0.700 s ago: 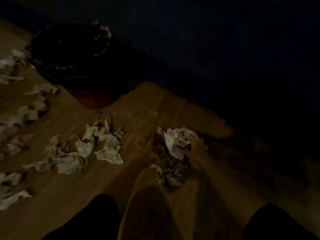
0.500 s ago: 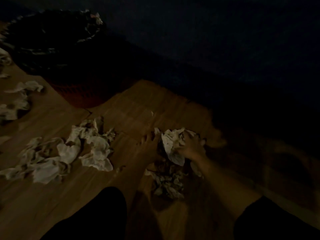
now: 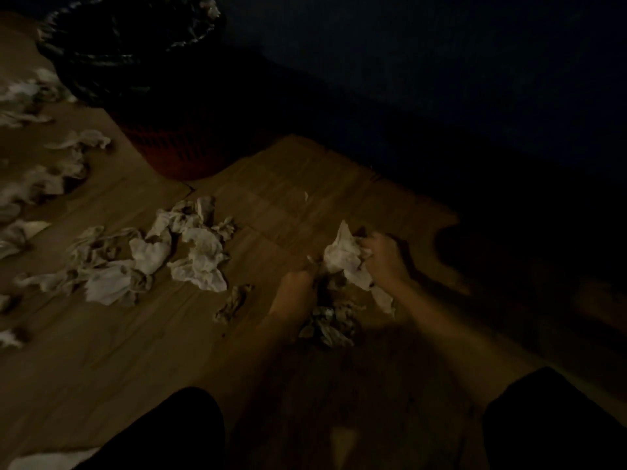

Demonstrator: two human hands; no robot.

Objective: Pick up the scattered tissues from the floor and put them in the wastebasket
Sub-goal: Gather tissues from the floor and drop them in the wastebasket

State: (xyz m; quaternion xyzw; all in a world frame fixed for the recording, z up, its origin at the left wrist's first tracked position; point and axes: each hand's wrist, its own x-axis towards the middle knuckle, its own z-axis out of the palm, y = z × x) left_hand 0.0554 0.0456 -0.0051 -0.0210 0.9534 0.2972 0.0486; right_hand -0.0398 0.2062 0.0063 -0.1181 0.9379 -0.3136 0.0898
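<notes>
Two hands meet over one tissue clump point(image 3: 342, 262): right hand point(image 3: 383, 256) clenched on it, left hand point(image 3: 298, 290) touching; grip unclear. Wastebasket point(image 3: 135, 62) well apart, floor's far-left corner.

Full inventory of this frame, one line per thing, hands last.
Wastebasket: one, red mesh with a black liner, upper left on the floor.
Tissue pile: one, white, crumpled, centre right, between both hands.
Darker crumpled tissues: a small heap, greyish, just below that pile.
Tissue cluster: several, white, left of centre on the floor; exact count unclear.
Small tissue scrap: one, dull white, between cluster and hands.
Tissues along left edge: several, white, blurred, beside the wastebasket.
Floor: wood, brown; right side lost in darkness.
Knees: two, dark clothing, bottom edge.
Left hand: bare, against the pile's left side.
Right hand: bare, gripping the white pile.
</notes>
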